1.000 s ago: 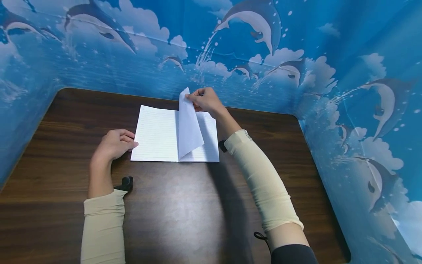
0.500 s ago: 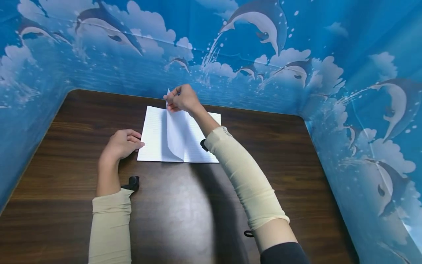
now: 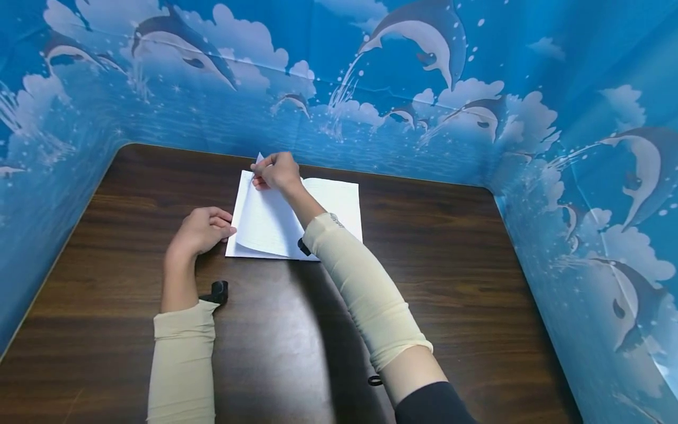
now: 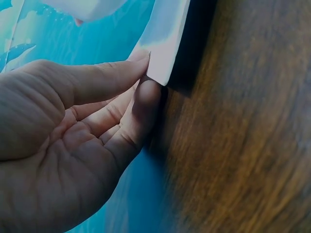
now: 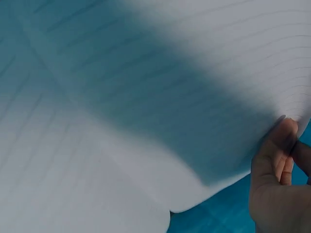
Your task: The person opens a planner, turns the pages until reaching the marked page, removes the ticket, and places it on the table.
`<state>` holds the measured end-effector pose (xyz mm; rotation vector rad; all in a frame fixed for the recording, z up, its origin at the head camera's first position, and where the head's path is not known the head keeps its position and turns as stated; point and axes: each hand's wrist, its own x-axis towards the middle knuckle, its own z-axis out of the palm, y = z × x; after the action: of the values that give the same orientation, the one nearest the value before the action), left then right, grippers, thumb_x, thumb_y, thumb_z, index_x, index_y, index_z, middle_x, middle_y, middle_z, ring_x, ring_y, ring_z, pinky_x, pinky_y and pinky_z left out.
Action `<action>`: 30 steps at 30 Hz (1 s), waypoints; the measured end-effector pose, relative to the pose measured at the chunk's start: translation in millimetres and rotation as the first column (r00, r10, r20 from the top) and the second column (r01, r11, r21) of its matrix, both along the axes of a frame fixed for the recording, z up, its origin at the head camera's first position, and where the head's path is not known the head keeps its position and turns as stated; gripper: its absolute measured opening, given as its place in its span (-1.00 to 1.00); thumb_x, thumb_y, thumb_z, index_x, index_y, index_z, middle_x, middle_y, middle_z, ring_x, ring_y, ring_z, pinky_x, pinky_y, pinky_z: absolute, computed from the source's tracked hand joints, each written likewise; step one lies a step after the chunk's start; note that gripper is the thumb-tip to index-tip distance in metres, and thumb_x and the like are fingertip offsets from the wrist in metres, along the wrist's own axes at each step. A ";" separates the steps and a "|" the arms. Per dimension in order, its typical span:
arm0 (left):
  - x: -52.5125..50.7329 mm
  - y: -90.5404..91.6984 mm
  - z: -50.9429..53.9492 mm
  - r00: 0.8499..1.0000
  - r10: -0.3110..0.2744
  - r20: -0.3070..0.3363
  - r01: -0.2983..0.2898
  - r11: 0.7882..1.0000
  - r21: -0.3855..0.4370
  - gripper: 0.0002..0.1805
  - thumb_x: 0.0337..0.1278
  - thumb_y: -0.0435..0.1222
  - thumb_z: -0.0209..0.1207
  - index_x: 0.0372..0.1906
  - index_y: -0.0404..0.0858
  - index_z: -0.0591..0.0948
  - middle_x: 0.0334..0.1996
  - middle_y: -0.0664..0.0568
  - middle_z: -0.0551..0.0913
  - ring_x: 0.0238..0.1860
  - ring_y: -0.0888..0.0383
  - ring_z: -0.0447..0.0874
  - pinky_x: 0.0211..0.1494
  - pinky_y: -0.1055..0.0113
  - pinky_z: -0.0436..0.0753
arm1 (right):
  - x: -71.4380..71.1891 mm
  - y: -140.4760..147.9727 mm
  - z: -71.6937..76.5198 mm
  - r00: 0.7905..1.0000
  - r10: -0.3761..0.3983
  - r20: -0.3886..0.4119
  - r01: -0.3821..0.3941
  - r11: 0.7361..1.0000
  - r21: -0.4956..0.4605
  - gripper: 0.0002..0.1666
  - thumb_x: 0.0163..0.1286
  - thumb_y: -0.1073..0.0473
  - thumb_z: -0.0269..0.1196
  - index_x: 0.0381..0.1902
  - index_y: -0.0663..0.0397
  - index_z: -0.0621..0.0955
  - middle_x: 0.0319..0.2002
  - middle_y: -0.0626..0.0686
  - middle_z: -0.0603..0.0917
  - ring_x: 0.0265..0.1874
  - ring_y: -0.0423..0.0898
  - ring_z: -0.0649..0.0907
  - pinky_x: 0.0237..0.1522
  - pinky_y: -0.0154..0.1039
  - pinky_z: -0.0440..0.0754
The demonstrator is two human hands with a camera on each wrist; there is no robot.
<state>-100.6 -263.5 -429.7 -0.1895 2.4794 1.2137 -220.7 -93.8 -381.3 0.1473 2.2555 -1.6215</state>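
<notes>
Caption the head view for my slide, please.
Left hand grips the open notebook; right hand pinches a raised page.

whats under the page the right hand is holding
Under the lifted page, a white strip of the open notebook shows at the left and near edges; the rest there is covered.

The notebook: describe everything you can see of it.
The notebook has white, faintly ruled paper pages. It lies open near the far edge of the dark wood-look table. One curved leaf is raised over the left side, its far corner pinched by the right grip; the left grip pinches the left edge. A sleeve hides its near right corner.
</notes>
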 end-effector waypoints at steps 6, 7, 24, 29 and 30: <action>-1.5 0.6 -0.8 1.000 0.018 -0.014 -0.018 0.999 0.042 -0.63 0.64 -0.34 0.09 0.29 -0.53 0.54 -0.16 -0.18 0.78 -0.28 0.15 0.67 -0.21 0.35 0.60 | 3.3 -19.8 -21.6 1.000 -0.026 -0.016 0.027 0.996 0.085 -0.75 0.50 0.25 0.41 -0.43 0.17 0.68 -0.65 0.04 0.70 -0.76 -0.24 0.61 -0.54 -0.39 0.70; -1.7 1.4 -1.1 1.000 0.026 -0.017 -0.025 0.998 0.050 -0.63 0.67 -0.34 0.03 0.29 -0.55 0.54 -0.18 -0.16 0.77 -0.30 0.18 0.66 -0.22 0.37 0.60 | 4.0 -21.2 -25.6 0.999 -0.030 -0.018 0.031 0.996 0.085 -0.75 0.50 0.27 0.41 -0.44 0.18 0.68 -0.66 0.04 0.69 -0.76 -0.24 0.61 -0.55 -0.39 0.69; 2.8 5.6 4.9 0.999 0.021 -0.036 -0.021 1.000 -0.004 -0.55 0.50 -0.29 0.28 0.29 -0.50 0.56 -0.03 -0.27 0.75 -0.08 -0.05 0.68 -0.06 0.23 0.53 | 16.2 -29.5 -46.1 0.990 0.064 -0.127 -0.021 0.949 0.316 -0.93 0.37 0.28 0.48 -0.35 0.11 0.83 -0.59 -0.05 0.73 -0.68 -0.30 0.53 -0.52 -0.53 0.47; 4.1 5.0 6.2 0.999 0.019 -0.026 -0.019 1.000 -0.015 -0.54 0.54 -0.28 0.23 0.32 -0.51 0.54 0.04 -0.32 0.72 0.00 -0.13 0.66 0.03 0.14 0.54 | 15.9 -25.9 -44.5 0.981 0.152 -0.121 -0.101 0.930 0.354 -0.96 0.38 0.23 0.51 -0.29 0.08 0.85 -0.42 0.00 0.85 -0.61 -0.31 0.58 -0.48 -0.52 0.47; 4.3 4.7 6.4 1.000 0.020 -0.023 -0.020 1.000 -0.013 -0.54 0.54 -0.28 0.22 0.33 -0.51 0.53 0.06 -0.33 0.72 0.01 -0.14 0.66 0.04 0.12 0.55 | 15.3 -24.3 -44.0 0.979 0.170 -0.115 -0.119 0.926 0.357 -0.96 0.39 0.22 0.51 -0.27 0.08 0.85 -0.39 0.02 0.87 -0.60 -0.31 0.60 -0.48 -0.52 0.48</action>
<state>-96.4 -258.8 -423.3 -0.2054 2.5116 1.2140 -205.4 -118.1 -425.3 -0.0496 2.5822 -1.1790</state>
